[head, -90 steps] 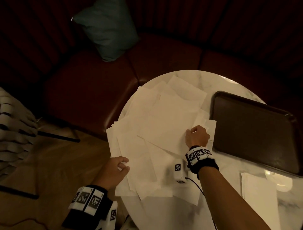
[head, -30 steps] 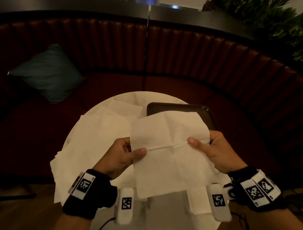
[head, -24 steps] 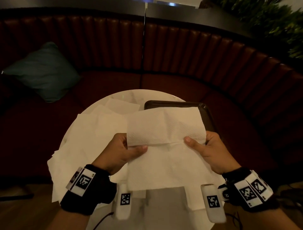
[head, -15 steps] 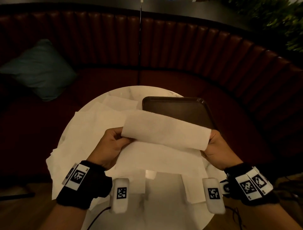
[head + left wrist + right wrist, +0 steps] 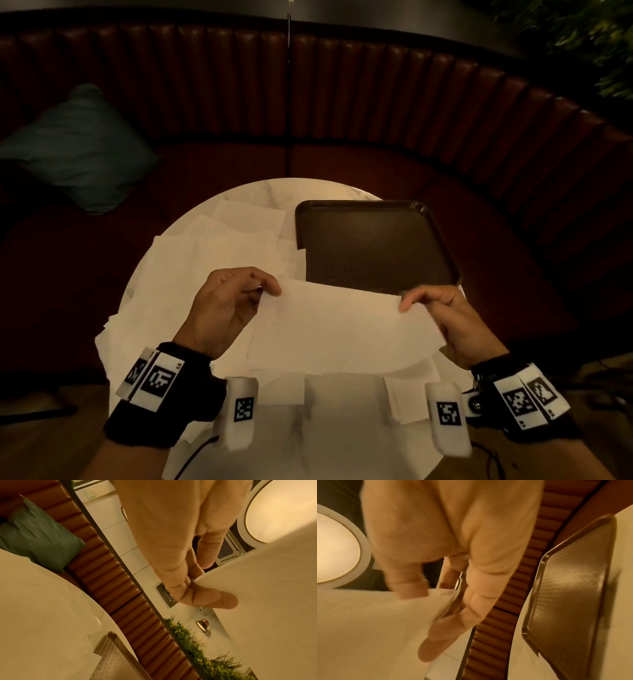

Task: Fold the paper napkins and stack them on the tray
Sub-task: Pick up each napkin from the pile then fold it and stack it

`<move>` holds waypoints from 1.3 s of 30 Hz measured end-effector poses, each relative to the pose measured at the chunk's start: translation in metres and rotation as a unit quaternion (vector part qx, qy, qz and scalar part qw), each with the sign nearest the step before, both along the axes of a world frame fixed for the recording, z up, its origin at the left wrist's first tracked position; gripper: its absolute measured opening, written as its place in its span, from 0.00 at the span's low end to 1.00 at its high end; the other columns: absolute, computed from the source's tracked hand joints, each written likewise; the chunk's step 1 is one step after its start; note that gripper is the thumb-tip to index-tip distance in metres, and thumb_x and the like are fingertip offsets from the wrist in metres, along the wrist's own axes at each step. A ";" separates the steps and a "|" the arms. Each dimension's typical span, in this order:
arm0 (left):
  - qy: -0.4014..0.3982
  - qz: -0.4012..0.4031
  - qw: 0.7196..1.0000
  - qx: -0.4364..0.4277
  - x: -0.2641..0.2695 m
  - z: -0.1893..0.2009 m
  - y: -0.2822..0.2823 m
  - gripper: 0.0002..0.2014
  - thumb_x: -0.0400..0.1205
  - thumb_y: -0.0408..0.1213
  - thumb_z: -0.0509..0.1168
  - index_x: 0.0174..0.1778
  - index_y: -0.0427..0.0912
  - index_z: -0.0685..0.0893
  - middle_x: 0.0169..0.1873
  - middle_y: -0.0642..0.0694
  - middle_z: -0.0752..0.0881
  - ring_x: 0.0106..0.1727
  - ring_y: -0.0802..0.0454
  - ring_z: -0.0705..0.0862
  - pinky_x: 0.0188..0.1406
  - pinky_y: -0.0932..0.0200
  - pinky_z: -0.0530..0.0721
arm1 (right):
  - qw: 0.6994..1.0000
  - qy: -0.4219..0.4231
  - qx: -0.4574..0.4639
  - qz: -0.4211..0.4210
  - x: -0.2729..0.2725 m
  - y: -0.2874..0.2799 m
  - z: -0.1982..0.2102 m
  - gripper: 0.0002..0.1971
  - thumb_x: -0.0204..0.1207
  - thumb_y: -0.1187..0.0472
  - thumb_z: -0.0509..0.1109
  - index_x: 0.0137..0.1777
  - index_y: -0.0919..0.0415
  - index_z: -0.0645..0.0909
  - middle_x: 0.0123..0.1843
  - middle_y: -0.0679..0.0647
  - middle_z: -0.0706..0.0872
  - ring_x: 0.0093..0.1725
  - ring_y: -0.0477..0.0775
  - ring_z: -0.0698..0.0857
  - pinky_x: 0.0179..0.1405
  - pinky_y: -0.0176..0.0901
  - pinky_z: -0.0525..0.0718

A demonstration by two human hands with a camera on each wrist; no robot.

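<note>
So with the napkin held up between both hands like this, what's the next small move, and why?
Probably bring the two ends together for a second fold. The napkin already looks folded once into a long strip, the left hand and right hand each pinch an end, and it hangs above the table. The tray behind it holds nothing yet.

Napkins (image 5: 219,253) were white, tray (image 5: 373,246) dark brown with checked texture, worktop (image 5: 329,428) white marble, cushion (image 5: 78,150) teal.
</note>
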State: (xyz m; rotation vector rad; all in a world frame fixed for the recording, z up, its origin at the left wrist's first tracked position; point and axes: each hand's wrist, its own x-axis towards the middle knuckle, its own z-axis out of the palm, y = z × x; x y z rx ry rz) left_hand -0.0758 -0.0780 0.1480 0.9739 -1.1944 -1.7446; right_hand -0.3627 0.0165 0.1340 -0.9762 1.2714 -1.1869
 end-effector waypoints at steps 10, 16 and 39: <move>-0.346 -0.138 0.921 -0.110 -0.083 -0.096 0.006 0.08 0.68 0.29 0.76 0.28 0.46 0.88 0.29 0.47 0.89 0.31 0.58 0.82 0.38 0.59 0.81 | 0.967 0.114 0.193 -0.123 -0.011 0.102 -0.093 0.02 0.66 0.72 0.78 0.37 0.67 0.88 0.42 0.62 0.90 0.28 0.44 0.86 0.31 0.40 0.86; -0.402 -0.320 0.828 -0.223 -0.178 -0.141 -0.005 0.18 0.74 0.25 0.66 0.58 0.42 0.86 0.60 0.47 0.86 0.62 0.53 0.82 0.60 0.70 0.75 | 0.932 0.113 0.263 -0.223 -0.032 0.137 -0.137 0.04 0.70 0.73 0.75 0.43 0.65 0.87 0.46 0.59 0.88 0.29 0.48 0.86 0.30 0.36 0.86; -0.427 -0.179 0.862 -0.208 -0.172 -0.150 0.007 0.11 0.78 0.38 0.67 0.56 0.47 0.85 0.52 0.48 0.81 0.53 0.53 0.80 0.55 0.60 0.75 | 0.827 0.463 0.260 -0.187 -0.028 0.113 -0.132 0.14 0.77 0.48 0.68 0.57 0.51 0.87 0.41 0.54 0.90 0.40 0.48 0.86 0.55 0.35 0.79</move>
